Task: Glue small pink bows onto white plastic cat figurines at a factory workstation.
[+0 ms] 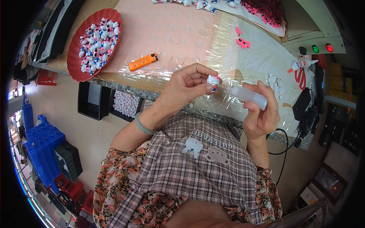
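Note:
Between the thumb and fingers of my left hand (188,85) is a small white figurine (213,80) with pink and blue parts. My right hand (261,110) grips a translucent squeeze bottle (249,97), tilted so that its narrow tip points left at the figurine. Whether the tip touches the figurine I cannot tell. Both hands are above the near edge of the plastic-covered table (182,41). An orange lighter (143,62) lies on the table beyond my left hand.
A red oval dish (74,57) full of similar figurines stands at the far left. Small pink pieces (243,43) lie at the back right, near a heaped dark-pink pile (262,11). Red-handled scissors (300,79) and a white glue bottle (306,62) lie at right. Black trays (93,100) sit below the table edge.

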Demonstrator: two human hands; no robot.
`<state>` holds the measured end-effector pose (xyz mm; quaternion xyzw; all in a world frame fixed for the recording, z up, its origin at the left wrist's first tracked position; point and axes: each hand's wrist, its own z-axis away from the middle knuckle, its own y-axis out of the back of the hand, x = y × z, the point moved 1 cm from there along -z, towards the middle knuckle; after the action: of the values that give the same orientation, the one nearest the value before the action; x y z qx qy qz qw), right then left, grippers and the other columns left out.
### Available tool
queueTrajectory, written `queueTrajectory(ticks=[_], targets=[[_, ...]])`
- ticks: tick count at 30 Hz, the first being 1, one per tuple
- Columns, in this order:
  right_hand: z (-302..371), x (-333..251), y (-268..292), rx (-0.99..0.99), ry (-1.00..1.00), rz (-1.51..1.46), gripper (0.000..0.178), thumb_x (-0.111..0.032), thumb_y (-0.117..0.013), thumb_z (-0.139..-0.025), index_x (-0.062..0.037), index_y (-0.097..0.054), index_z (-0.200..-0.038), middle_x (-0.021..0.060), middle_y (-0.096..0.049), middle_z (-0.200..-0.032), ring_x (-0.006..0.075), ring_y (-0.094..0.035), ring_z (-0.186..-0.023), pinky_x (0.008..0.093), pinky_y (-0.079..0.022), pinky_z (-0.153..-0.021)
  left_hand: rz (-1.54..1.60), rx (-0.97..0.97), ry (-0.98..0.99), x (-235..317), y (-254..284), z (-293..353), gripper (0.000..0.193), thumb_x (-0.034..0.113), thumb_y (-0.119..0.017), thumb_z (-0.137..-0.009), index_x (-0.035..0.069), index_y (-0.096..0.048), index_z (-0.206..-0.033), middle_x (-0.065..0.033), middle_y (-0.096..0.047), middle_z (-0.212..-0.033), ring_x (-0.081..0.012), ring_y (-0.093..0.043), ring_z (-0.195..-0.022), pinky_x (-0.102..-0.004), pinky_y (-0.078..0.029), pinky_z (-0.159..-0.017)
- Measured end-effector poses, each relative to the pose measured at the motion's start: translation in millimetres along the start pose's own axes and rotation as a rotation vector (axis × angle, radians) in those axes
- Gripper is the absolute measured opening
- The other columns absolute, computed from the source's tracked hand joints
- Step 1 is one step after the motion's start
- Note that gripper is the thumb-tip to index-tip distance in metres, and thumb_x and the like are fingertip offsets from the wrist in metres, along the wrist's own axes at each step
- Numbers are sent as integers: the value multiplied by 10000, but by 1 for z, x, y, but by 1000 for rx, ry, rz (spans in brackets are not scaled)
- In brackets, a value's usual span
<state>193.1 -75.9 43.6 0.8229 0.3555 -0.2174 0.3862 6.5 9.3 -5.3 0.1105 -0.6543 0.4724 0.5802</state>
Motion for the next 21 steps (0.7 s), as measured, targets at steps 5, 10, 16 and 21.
queueTrajectory(ticks=[5,10,16,21], targets=[[3,10,3,43,13,-8,401,-213,-559,-958,62,-478,-1237,223,-670,-919,159,-610,-619,224,-486,-530,37,-21,-8,0,0,0,229,27,-597,-898,-1,-583,-1126,-167,-654,-1109,-188,-645,-998,-312,-540,-879],[2,8,3,14,5,-6,413,-230,-557,-960,59,-474,-1243,224,-670,-921,156,-611,-625,221,-485,-531,37,-32,2,1,0,1,231,33,-589,-905,-2,-577,-1132,-169,-653,-1110,-187,-646,-998,-301,-541,-868],[2,7,2,-3,9,19,409,-229,-556,-960,61,-475,-1237,227,-671,-921,156,-611,-619,221,-490,-530,74,-46,37,2,2,2,237,15,-581,-902,-8,-569,-1138,-150,-658,-1077,-189,-652,-975,-298,-542,-859],[2,8,4,11,24,36,403,-215,-562,-957,64,-475,-1235,230,-672,-918,153,-609,-608,220,-493,-528,183,-30,28,0,0,2,254,-17,-552,-899,-26,-559,-1153,-136,-674,-1022,-173,-671,-891,-279,-537,-803]])
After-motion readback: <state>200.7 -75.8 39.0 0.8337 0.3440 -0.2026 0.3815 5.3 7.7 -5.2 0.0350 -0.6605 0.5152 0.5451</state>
